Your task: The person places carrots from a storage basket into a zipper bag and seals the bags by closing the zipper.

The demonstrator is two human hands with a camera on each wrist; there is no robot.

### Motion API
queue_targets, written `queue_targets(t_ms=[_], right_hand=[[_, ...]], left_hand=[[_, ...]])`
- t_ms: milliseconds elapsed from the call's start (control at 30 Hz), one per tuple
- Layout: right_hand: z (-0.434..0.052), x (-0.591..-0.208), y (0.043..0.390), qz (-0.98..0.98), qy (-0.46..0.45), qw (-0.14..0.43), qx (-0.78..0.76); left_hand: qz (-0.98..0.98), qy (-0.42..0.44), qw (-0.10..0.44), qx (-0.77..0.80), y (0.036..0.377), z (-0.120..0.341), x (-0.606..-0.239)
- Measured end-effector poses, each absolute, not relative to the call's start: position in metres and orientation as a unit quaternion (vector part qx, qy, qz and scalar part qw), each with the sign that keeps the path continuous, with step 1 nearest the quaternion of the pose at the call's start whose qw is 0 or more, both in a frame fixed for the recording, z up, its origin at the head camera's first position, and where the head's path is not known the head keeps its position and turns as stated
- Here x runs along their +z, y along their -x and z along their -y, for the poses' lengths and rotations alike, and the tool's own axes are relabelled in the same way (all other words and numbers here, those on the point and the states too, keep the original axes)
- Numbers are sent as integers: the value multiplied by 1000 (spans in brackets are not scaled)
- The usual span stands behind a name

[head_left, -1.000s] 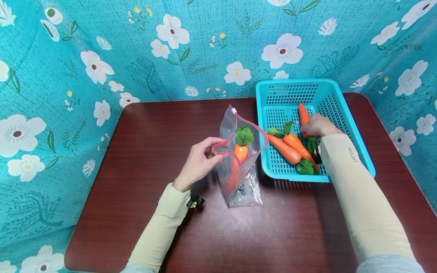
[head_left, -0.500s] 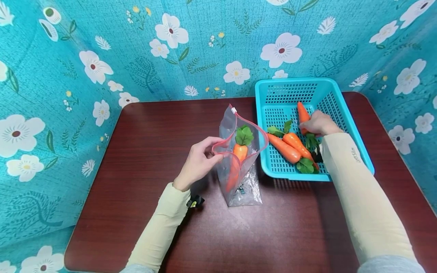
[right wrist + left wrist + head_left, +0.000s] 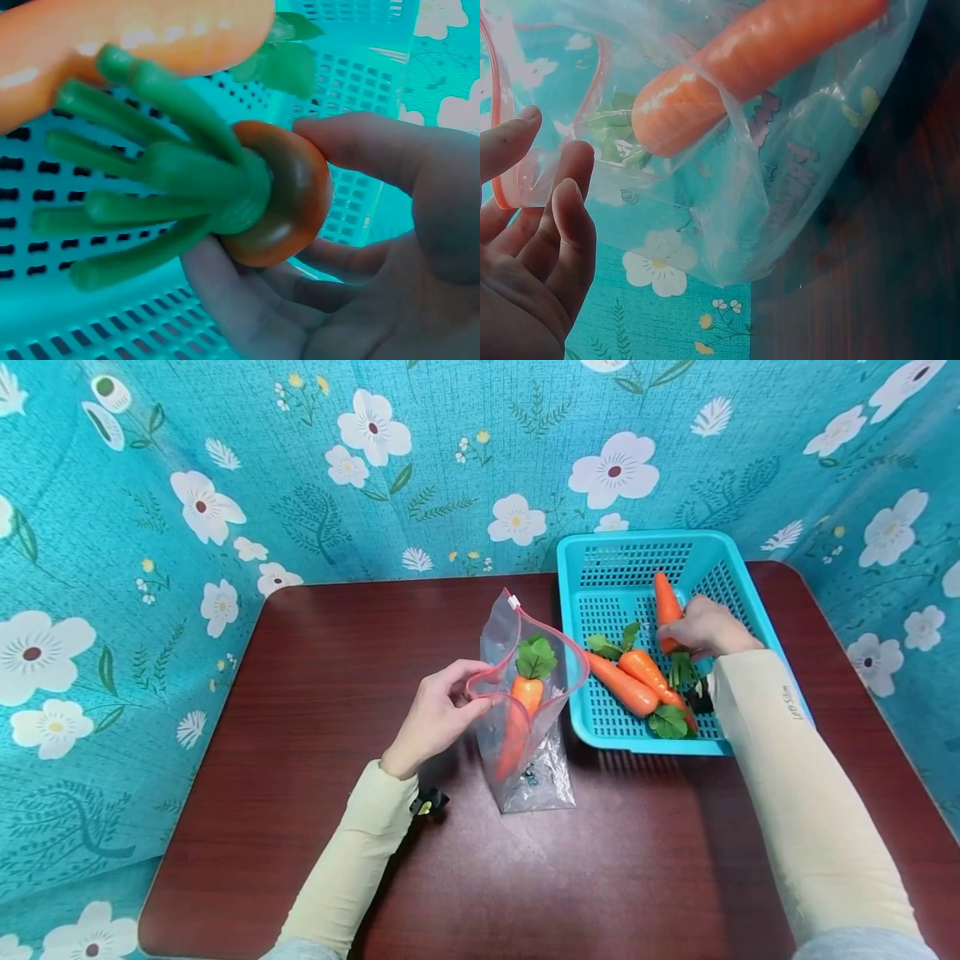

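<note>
Right hand (image 3: 705, 625) fingers, curled round a carrot (image 3: 666, 602), have tilted it up from the basket (image 3: 600, 572); left hand (image 3: 438, 714) keeps pinching the bag (image 3: 525, 727) rim.

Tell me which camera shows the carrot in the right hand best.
The right wrist view: the carrot fills the frame, its green stalks toward the camera, fingers curled round its top end. The head view shows the carrot's whole length above the basket, but small and partly behind the right hand. The left wrist view misses it.
</note>
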State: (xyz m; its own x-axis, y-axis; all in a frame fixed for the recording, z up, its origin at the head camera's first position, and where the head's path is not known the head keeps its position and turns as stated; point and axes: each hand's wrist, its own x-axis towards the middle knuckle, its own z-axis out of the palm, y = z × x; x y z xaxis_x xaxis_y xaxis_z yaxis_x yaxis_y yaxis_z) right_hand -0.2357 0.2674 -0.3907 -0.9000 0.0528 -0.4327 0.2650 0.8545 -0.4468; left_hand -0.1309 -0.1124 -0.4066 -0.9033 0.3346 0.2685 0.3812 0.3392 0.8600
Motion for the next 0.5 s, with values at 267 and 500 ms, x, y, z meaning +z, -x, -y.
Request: queue_targets(t_ms=[267,500], right_hand=[[-264,-384,236,-944,-72,192,-260],[-260,-379,236,-950,-63,167,-255]], left_hand=[[822,211,17,-529,130,112,-406],[821,210,18,-531,130,112,-405]])
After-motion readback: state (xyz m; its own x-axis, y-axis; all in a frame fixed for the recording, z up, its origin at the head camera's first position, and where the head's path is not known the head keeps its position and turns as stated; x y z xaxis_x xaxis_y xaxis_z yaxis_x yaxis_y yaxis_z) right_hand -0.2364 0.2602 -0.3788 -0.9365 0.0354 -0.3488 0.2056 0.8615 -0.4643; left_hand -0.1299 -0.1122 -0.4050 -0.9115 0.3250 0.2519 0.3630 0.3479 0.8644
